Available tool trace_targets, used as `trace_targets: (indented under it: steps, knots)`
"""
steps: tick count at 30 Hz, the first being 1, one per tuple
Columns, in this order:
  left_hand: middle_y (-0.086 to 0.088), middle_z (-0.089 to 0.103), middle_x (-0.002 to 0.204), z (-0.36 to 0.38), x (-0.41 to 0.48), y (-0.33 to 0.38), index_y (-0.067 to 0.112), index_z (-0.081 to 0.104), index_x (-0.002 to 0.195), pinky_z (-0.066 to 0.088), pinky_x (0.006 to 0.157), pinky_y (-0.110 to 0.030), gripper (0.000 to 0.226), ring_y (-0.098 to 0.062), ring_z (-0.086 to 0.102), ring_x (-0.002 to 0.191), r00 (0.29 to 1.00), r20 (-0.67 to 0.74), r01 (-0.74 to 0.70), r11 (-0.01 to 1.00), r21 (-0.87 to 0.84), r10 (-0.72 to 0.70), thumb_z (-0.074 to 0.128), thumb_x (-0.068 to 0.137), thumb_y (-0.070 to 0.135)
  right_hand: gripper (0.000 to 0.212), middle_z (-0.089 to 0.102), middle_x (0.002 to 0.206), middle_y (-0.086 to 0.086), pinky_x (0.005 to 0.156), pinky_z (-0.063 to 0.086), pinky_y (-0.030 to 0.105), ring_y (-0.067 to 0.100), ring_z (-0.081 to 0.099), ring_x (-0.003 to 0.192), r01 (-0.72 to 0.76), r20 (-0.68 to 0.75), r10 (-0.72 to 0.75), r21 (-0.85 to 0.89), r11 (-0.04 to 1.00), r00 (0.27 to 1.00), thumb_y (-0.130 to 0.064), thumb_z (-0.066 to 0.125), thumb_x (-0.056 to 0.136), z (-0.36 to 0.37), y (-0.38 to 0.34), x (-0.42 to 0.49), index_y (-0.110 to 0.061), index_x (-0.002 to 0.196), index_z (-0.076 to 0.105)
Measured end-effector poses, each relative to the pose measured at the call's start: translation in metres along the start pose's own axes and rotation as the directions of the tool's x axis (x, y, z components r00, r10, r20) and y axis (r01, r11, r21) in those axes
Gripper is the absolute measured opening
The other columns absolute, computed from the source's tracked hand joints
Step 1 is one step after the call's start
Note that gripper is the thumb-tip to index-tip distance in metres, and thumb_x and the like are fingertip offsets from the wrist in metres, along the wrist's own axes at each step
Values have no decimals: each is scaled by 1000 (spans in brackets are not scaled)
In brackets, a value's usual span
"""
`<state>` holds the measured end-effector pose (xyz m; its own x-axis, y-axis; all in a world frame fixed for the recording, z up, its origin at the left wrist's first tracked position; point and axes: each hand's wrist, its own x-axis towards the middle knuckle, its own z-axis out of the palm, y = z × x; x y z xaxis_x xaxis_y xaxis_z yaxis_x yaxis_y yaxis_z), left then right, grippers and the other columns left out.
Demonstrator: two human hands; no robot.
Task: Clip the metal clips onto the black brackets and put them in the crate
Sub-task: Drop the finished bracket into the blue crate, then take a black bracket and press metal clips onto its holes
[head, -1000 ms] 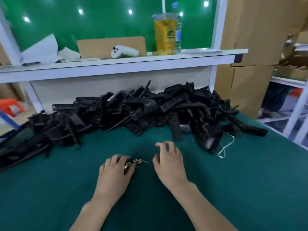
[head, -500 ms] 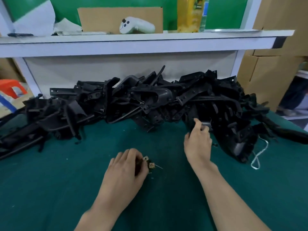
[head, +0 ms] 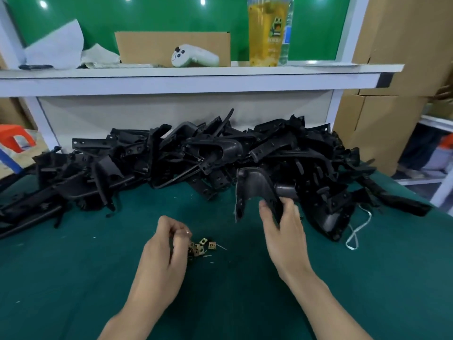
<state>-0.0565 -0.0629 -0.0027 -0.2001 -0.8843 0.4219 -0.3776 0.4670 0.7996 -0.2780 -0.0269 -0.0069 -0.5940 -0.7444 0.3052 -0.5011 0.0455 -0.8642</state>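
Two hands work over the green table mat point(head: 73, 278). One black bracket point(head: 255, 190) is lifted just in front of the right half of the heap of black brackets point(head: 191, 155). The heap itself is too tangled to count. The right hand point(head: 285, 231) grips the bracket by its right leg, thumb on the near face and fingers curled round behind.

The bracket is matte black plastic, arched like a saddle, with two legs hanging down. Its left leg has a slot and a ragged edge.

The metal clips point(head: 202, 247) lie in one small cluster on the mat, in front of the heap's middle and well apart from it. About five small, square, brass-coloured pieces can be told apart, some overlapping. The left hand point(head: 161, 251) is at the cluster's left side, fingers curled with thumb toward forefinger. A small glint shows at the fingertips, but whether a clip is pinched there cannot be told.

The heap runs along the back of the mat, nearly its full width. In front of it, green mat shows on both sides of the hands. The mat's right edge slants away past the heap's right end. One white cord loop point(head: 355, 234) lies at the heap's right front.

Above the heap, one white shelf point(head: 98, 81) carries:
- one white game controller point(head: 193, 56)
- one cardboard sheet point(head: 152, 45)
- one yellow drink cup point(head: 268, 30)
- one clear bottle point(head: 288, 33), behind the cup

Cardboard boxes point(head: 397, 69) stand to the right of the heap.
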Motion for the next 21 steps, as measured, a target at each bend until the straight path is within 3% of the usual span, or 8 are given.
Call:
trace_targets:
  steps: [2,4,7,9,13,17,19,21]
  knots:
    - [8,67,85,3,-2,10,33,51,83,45,62,-31,22,-16,61,69,995,-34,87,976,-198,-96,40,100,39,42,43,116,-31,74,42,15,-11,50,101,50,60,-51,15,999,997,-71,41,90,-6,1,-8,-42,121,41]
    - [2,69,83,5,-2,19,26,56,82,47,71,-30,22,-17,64,72,969,11,225,871,-436,-245,50,102,22,27,44,118,-34,76,43,8,-14,49,105,83,114,-84,17,996,990,-53,46,98,-10,3,-13,-47,123,40]
    - [-6,67,82,8,-1,30,13,59,87,50,71,-34,12,-18,60,66,915,187,378,595,-709,-358,57,98,10,48,36,130,-36,99,35,14,-21,34,118,211,123,-200,-84,974,972,-22,48,103,-14,2,-16,-38,145,33]
    - [-7,67,83,11,-1,33,11,60,90,52,70,-31,3,-16,59,65,886,277,438,473,-764,-373,61,93,12,58,34,131,-32,102,34,19,-21,32,119,277,144,-259,-123,953,955,-14,48,100,-14,-1,-15,-37,150,28]
    - [-7,69,90,10,1,29,9,66,100,58,71,-27,15,-14,62,68,851,379,500,335,-799,-364,66,87,17,58,37,109,-24,88,47,38,11,47,93,306,169,-279,-156,939,945,-43,47,90,-14,-6,-15,-48,144,27]
    - [-7,69,92,11,1,24,9,70,103,59,71,-26,17,-13,63,70,847,396,506,305,-807,-355,66,88,15,55,30,104,-19,90,43,36,10,37,102,367,118,-351,-163,916,929,-66,41,87,-17,-9,-12,-47,138,30]
    - [-7,70,93,12,2,23,11,73,100,59,72,-27,15,-13,64,71,851,396,499,298,-814,-344,65,88,16,52,31,103,-16,86,46,35,9,38,102,383,96,-371,-186,905,924,-66,42,92,-18,-10,-10,-40,137,37]
    - [-7,69,93,12,3,22,11,74,99,59,72,-26,15,-13,64,72,856,397,495,299,-816,-332,63,91,17,39,35,104,-21,78,45,23,5,42,100,377,84,-368,-125,918,926,-56,51,93,-18,-11,-11,-41,128,42]
